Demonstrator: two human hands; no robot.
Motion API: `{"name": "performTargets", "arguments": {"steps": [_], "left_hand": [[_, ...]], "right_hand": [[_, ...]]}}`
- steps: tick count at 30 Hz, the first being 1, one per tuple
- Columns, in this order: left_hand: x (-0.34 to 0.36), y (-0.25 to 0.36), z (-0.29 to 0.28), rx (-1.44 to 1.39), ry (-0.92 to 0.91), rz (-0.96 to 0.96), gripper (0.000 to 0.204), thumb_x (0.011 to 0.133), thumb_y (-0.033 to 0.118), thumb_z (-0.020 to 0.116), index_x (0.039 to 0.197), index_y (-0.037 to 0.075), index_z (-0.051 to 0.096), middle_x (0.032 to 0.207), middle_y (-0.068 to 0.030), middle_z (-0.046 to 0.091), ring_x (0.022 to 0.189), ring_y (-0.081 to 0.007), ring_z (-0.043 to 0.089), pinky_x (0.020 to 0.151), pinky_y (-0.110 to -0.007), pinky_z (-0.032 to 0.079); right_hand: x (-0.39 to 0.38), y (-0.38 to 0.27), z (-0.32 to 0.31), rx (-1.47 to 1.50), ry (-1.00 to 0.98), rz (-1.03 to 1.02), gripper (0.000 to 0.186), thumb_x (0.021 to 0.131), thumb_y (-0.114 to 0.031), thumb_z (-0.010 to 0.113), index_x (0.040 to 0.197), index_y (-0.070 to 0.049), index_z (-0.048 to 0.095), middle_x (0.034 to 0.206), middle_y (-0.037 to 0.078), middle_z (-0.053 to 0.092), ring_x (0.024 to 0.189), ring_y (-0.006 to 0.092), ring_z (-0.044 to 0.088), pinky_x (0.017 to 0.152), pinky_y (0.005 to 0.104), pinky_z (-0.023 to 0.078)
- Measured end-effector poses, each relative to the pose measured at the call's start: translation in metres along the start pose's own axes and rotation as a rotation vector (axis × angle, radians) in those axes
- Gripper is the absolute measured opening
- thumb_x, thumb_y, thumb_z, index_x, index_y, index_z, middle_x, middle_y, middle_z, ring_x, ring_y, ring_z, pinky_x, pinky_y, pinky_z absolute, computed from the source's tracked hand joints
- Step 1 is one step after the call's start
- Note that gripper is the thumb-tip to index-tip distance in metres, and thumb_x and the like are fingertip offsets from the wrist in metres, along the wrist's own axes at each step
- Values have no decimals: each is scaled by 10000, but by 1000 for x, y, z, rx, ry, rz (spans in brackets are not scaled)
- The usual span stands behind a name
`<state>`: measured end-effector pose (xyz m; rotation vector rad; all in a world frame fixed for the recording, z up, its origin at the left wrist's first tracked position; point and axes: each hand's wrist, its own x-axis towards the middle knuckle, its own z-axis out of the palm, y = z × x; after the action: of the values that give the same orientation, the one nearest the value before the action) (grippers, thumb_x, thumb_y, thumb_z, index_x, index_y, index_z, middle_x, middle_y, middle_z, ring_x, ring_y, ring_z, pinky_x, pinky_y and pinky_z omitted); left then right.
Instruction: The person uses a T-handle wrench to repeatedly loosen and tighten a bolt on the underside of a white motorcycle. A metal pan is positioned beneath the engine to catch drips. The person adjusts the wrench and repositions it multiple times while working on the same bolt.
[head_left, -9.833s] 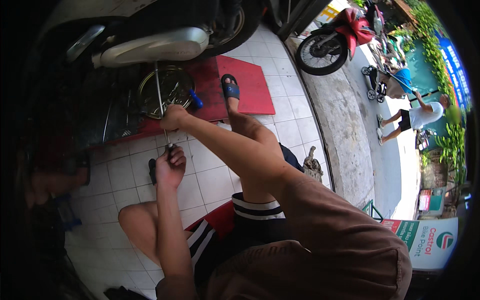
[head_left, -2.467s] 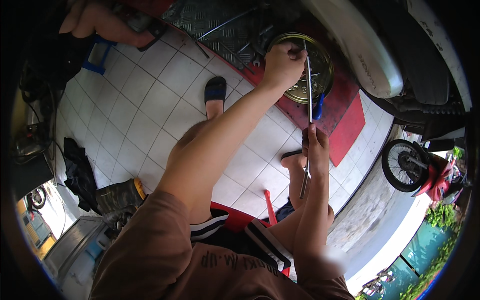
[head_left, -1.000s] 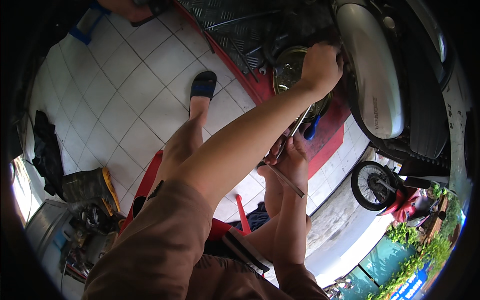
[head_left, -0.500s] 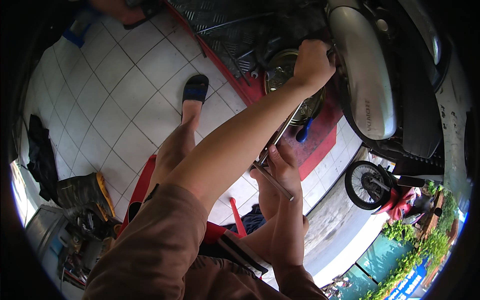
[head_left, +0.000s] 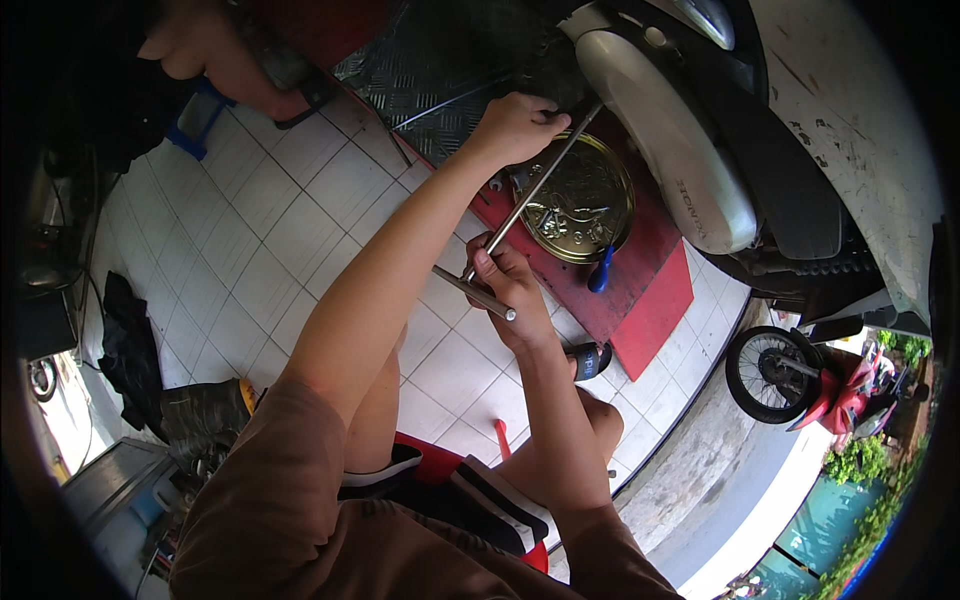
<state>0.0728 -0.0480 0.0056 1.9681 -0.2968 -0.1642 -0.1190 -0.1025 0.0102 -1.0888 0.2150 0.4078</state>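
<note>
Right hand (head_left: 519,290) grips T-handle wrench (head_left: 540,184), tip near silver motorbike casing (head_left: 672,145); left hand (head_left: 514,130) half-curled beside shaft, can't tell if holding.

Workshop: motorbike (head_left: 672,145), parts tray (head_left: 605,172)

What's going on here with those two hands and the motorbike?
The right hand grips a T-handled metal rod at its crossbar; the rod runs toward the silver motorbike cover. The left hand is near the rod's far end; whether it holds anything is unclear. A round gold tray of small metal parts sits on a red platform, a blue-handled tool at its edge.
</note>
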Motion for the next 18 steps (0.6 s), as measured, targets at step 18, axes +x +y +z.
{"name": "performTargets", "arguments": {"steps": [18], "left_hand": [[-199, -4, -88, -933, 239, -634, 268, 952, 265, 605, 850, 17, 591, 748, -66, 600, 567, -88, 458, 475, -224, 344]], "right_hand": [[25, -13, 11, 115, -212, -29, 199, 969, -271, 569, 931, -76, 560, 674, -42, 464, 570, 56, 389, 527, 210, 312]]}}
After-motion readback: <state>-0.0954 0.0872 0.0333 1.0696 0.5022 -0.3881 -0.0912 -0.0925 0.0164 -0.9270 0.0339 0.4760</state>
